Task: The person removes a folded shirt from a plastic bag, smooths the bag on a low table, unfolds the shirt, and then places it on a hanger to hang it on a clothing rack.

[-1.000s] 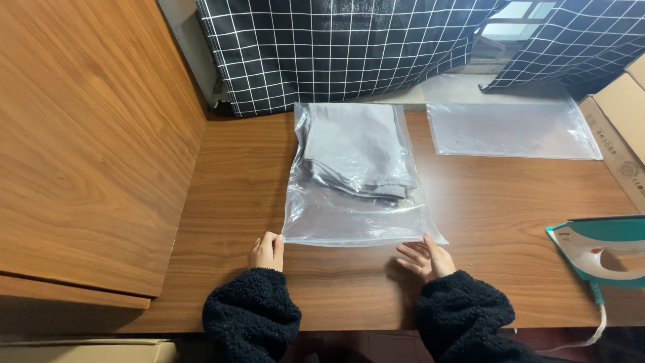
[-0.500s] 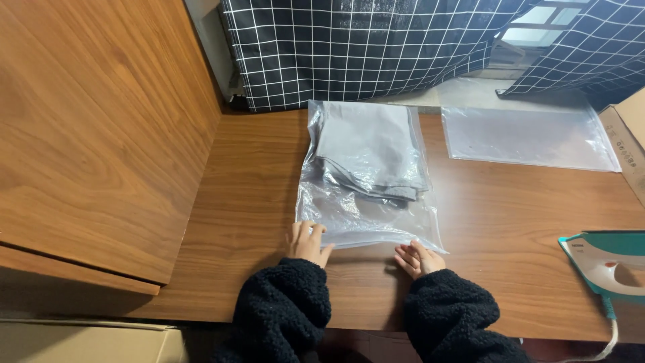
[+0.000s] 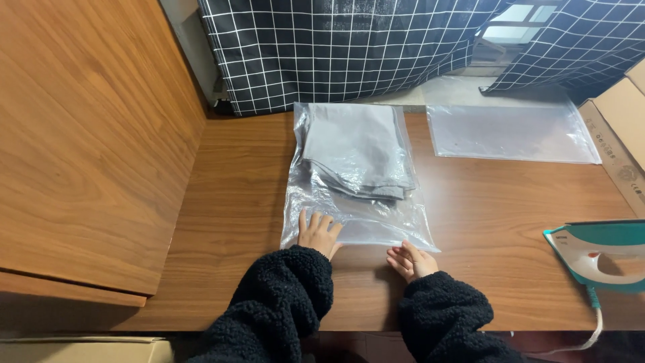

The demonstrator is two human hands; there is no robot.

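Clear plastic bag (image 3: 359,178) w/ folded grey cloth (image 3: 356,151) lies mid brown wooden surface (image 3: 504,202). Left hand (image 3: 318,233) flat on bag's near edge, fingers spread, likely pinning it. Right hand (image 3: 410,260), fingers together, pinches the near corner.

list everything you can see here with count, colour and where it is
clear plastic bag: 1, transparent, table centre, holds the garment
folded garment: 1, grey, inside that bag
empty plastic bag: 1, transparent, table back right
iron: 1, teal and white, right edge
cardboard box: 1, brown, far right
checked curtain: 1, black with white grid, behind table
table: 1, brown wood
left hand: flat on the bag's near edge
right hand: at the bag's near right corner
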